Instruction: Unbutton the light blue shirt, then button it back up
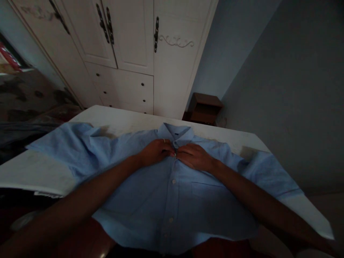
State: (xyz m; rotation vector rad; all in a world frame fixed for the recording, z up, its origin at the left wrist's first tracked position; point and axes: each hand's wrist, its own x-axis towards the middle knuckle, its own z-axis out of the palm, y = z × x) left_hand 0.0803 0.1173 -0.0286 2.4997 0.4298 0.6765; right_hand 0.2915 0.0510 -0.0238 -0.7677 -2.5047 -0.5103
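Observation:
A light blue button-up shirt (145,200) lies front up across the white table, its collar (185,133) at the far side and its sleeves spread left and right. Just below the collar, my left hand (156,152), with a ring on one finger, pinches the front placket. My right hand (195,156) meets it from the other side, fingers closed on the same strip of cloth by a small button. Further buttons (173,181) run down the placket toward me. The hem hangs over the near table edge.
The white table (120,116) bears the shirt. Beyond it stands a white wardrobe (134,39) with dark handles and drawers. A small brown cabinet (205,107) sits by the wall at the back. Dark cloth (21,134) lies beside the table at left.

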